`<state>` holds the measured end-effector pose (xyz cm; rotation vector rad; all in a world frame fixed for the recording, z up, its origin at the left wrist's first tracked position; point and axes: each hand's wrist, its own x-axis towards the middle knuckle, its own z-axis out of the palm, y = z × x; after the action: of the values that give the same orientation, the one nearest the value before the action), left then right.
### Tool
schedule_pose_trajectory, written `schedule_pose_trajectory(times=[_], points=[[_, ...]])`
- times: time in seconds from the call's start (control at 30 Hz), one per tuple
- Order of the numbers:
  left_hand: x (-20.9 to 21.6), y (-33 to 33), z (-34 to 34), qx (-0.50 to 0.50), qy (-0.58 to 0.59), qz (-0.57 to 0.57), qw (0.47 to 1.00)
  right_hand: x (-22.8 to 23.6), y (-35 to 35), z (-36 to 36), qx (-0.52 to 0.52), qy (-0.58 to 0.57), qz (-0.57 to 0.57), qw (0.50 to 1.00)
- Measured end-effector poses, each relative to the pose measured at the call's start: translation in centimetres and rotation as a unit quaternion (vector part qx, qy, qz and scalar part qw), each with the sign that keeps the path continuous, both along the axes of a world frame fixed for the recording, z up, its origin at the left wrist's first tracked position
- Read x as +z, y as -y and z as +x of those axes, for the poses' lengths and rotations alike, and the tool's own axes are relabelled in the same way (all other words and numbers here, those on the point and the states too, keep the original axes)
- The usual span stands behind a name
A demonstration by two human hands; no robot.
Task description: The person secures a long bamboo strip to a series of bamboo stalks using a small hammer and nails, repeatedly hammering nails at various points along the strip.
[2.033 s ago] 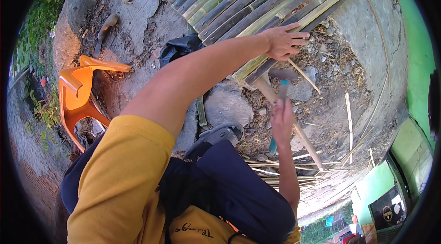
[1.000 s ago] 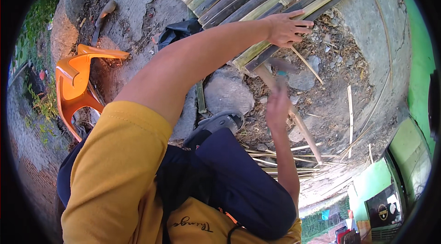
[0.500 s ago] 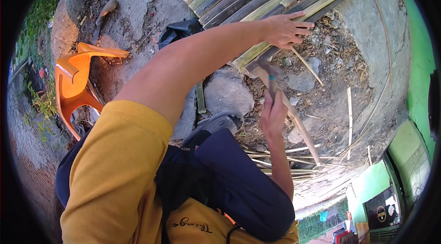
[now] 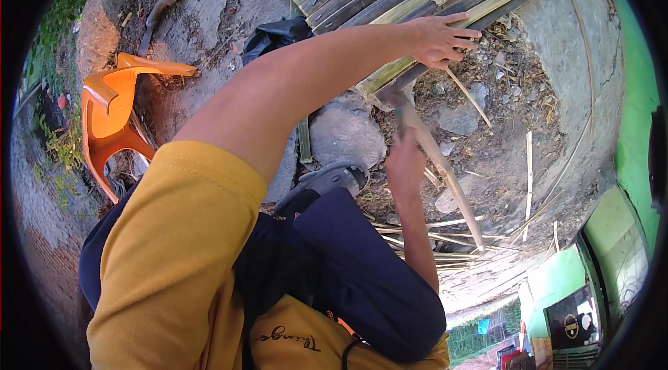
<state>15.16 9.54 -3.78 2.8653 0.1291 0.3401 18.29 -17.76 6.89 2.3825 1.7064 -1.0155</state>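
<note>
My left hand (image 4: 442,43) lies with fingers spread on the outermost split bamboo slats, near their ends. Those slats belong to a curved panel of bamboo (image 4: 369,4), green, dark and pale, laid side by side. My right hand (image 4: 405,161) is wrapped round the handle of a hammer (image 4: 395,99), blurred by motion. The hammer's head is at the end of the nearest dark slat; I cannot tell if they touch. Under it, a pale wooden pole (image 4: 445,164) slants down toward the lower right. A thin stick (image 4: 469,96) sticks out below my left hand.
An orange plastic chair (image 4: 111,109) lies tipped at the left, with a curved-handled blade (image 4: 158,16) beyond it. A black plastic bag (image 4: 271,39) sits by the panel. Thin bamboo strips (image 4: 452,238) lie near my knee, and flat stones (image 4: 346,135) are beside my shoe.
My right hand and the hammer have moved slightly left, and the hammer's head is now against or close to the slat end. My left hand stays spread on the bamboo.
</note>
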Motion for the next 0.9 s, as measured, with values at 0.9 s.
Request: schedule_pose_trajectory(times=[0.9], points=[[0.7, 0.1, 0.2, -0.013, -0.050, -0.007, 0.999, 5.1, -2.0, -0.5, -0.136, -0.149, 0.226, 0.953]])
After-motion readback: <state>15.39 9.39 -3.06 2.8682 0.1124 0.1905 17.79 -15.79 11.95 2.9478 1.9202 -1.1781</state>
